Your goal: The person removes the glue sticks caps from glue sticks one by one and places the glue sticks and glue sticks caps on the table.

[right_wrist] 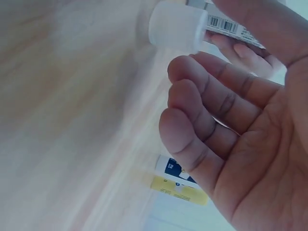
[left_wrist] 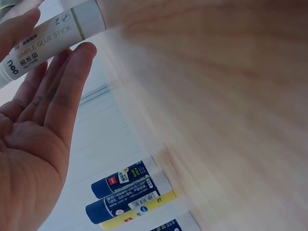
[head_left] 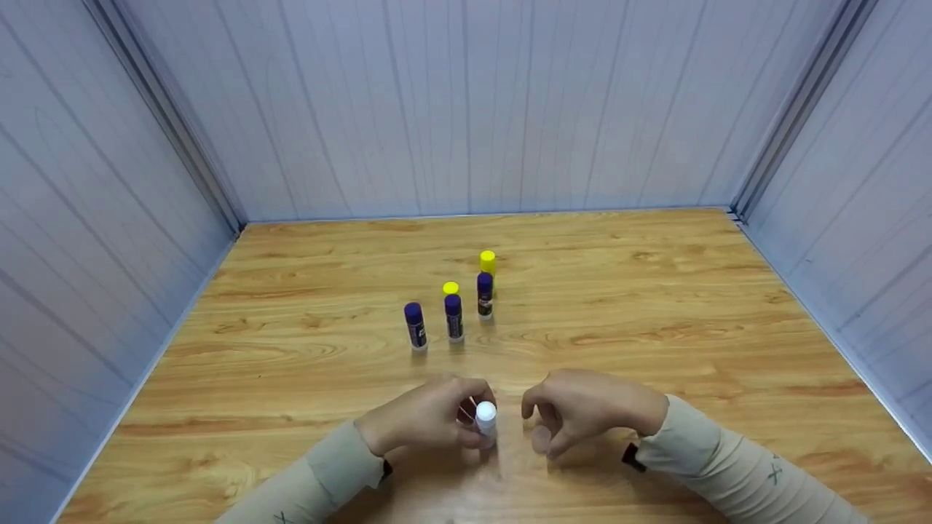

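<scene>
My left hand holds a white glue stick upright near the front of the table, with thumb and index finger at its sides. In the left wrist view, the glue stick carries printed text and has a narrower upper end, and the other fingers stand apart from it. Just right of it, a translucent white cap stands on the table under my right hand. That hand's fingers are loosely bent around the cap, and in the right wrist view the fingertips are close beside the cap.
Beyond the hands stand three dark blue glue sticks, one at the left, one in the middle and one farther right. Two yellow glue sticks, a nearer one and a farther one, are partly hidden behind them. White panels enclose the wooden table.
</scene>
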